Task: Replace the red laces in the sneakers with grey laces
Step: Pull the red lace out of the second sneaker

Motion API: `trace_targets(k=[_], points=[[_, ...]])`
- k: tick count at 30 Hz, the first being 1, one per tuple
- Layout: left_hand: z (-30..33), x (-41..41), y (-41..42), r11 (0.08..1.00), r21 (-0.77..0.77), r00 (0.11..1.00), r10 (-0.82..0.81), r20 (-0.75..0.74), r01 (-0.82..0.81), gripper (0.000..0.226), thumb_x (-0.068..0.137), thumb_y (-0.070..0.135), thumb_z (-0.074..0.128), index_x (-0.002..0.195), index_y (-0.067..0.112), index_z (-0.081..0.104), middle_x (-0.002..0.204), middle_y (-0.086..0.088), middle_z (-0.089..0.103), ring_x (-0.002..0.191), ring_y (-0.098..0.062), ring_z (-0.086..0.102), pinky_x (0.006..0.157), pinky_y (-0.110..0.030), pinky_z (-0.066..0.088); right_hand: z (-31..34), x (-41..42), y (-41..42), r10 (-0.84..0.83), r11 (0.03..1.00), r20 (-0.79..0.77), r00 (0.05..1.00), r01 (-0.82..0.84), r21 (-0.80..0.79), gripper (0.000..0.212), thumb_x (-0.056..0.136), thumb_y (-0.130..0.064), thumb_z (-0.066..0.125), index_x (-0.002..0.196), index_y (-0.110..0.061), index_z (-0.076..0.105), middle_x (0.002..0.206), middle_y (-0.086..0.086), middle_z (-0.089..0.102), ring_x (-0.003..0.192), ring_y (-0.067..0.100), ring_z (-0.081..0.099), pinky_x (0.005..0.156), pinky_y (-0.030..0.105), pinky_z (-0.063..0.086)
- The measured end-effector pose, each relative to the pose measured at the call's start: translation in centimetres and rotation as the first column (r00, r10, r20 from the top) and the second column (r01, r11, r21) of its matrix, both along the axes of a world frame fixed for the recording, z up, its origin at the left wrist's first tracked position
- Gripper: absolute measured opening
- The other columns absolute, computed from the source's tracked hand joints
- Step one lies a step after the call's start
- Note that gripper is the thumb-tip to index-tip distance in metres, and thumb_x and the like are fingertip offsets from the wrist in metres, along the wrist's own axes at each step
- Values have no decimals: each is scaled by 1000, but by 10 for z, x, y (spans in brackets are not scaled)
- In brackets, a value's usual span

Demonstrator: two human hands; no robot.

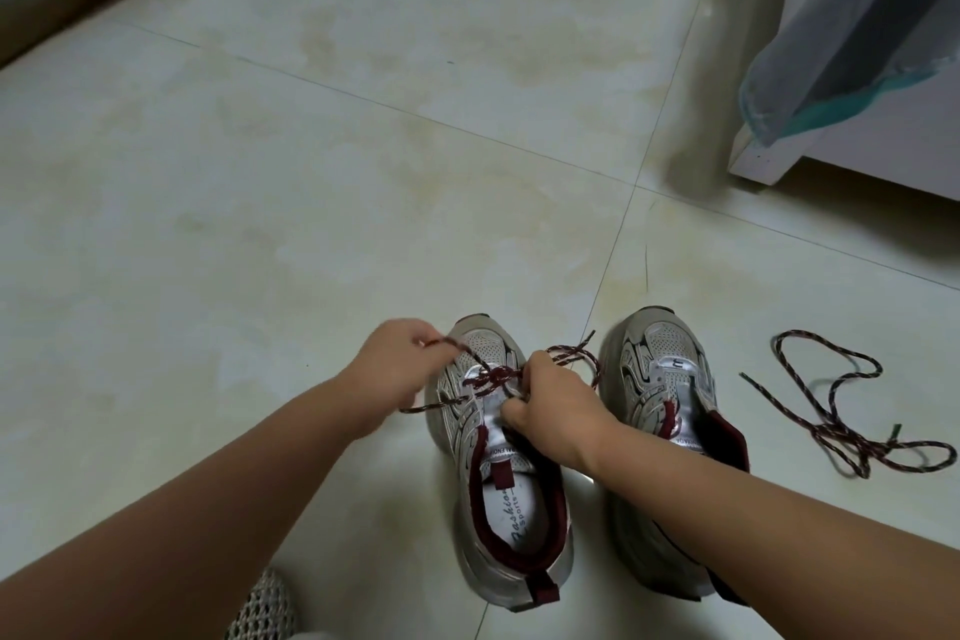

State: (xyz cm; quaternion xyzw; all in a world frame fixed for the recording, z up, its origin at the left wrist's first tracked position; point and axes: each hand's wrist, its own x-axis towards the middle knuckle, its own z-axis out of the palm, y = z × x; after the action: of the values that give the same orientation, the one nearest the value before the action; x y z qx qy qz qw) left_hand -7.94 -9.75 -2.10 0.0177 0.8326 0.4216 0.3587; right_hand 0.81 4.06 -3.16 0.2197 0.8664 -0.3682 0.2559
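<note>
Two sneakers stand side by side on the floor (311, 172). On the left sneaker (498, 473), the left hand (395, 359) and right hand (550, 400) each pinch its red lace (491, 377). The right sneaker (670, 379) is bare, with a loose lace (841, 411) just right of it.

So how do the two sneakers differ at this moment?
The left sneaker has a red lace threaded through its lower eyelets; the right sneaker shows none, and a loose red lace lies on the floor beside it. The left hand and right hand both grip the left sneaker's lace; the right sneaker is untouched. Both stand upright, toes pointing away, silver-grey with dark red lining.
</note>
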Motion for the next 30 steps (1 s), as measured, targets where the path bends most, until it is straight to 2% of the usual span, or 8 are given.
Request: trace_targets(k=[2, 4, 8, 12, 15, 17, 22, 30], points=[[-1, 2, -2, 835, -393, 868, -472, -151, 385, 22, 76, 31, 72, 77, 9, 68, 61, 3, 54, 61, -13, 50, 51, -22, 33, 0, -1, -1, 10, 1000, 2, 1000, -10, 17, 34, 86, -31, 57, 108, -10, 42, 100, 8, 55, 91, 27, 53, 72, 31, 40], [-4, -1, -2, 715, -491, 780, -616, -107, 497, 17, 75, 31, 73, 75, 14, 70, 65, 4, 58, 69, -13, 53, 57, -23, 35, -1, -1, -2, 22, 999, 5, 1000, -22, 26, 33, 86, -31, 56, 107, -10, 42, 99, 8, 55, 90, 27, 53, 72, 31, 40], [15, -19, -3, 994, 81, 991, 76, -112, -68, 28, 85, 1, 56, 65, 20, 62, 63, 1, 64, 67, -14, 51, 67, -27, 38, -1, 1, 0, 18, 1000, -3, 1000, -17, 24, 32, 88, -30, 54, 108, -10, 40, 93, 4, 50, 85, 25, 49, 70, 30, 38], [30, -38, -11, 510, 504, 716, 532, 452, -697, 33, 92, -3, 30, 70, 14, 47, 56, -4, 57, 50, -13, 62, 61, -34, 55, -1, 2, 1, 5, 1000, -7, 1000, -4, 21, 36, 88, -31, 55, 113, -9, 41, 93, 4, 50, 84, 24, 48, 70, 29, 37], [19, -23, -8, 777, 344, 849, 505, 157, -526, 25, 94, 0, 35, 76, 13, 48, 61, -7, 44, 37, -10, 45, 40, -19, 44, 0, 1, 0, -10, 1000, -10, 1000, 10, 3, 40, 88, -33, 57, 116, -9, 41, 101, 8, 56, 85, 22, 48, 72, 28, 36], [3, -9, -7, 969, 121, 972, 224, -75, -214, 10, 92, 7, 48, 86, 12, 54, 64, -5, 49, 46, -11, 44, 44, -19, 36, 0, 1, 0, -18, 1000, -10, 1000, 18, -8, 41, 88, -33, 57, 117, -10, 41, 108, 9, 59, 86, 22, 48, 73, 29, 37], [-20, 8, -3, 889, -300, 914, -392, -107, 346, 24, 72, 25, 76, 88, 10, 66, 78, 0, 58, 75, -14, 53, 68, -24, 39, -1, 1, 0, -18, 1000, -10, 1000, 18, -8, 38, 87, -33, 57, 114, -10, 42, 109, 10, 59, 86, 22, 48, 72, 29, 36], [-6, 9, -1, 996, -17, 981, -91, -172, 89, 18, 88, 14, 57, 74, 4, 59, 55, 0, 42, 47, -9, 35, 49, -22, 28, 1, 0, -2, 28, 1000, -31, 999, -28, 7, 33, 87, -30, 54, 111, -11, 41, 94, 5, 53, 83, 23, 47, 71, 29, 35]])
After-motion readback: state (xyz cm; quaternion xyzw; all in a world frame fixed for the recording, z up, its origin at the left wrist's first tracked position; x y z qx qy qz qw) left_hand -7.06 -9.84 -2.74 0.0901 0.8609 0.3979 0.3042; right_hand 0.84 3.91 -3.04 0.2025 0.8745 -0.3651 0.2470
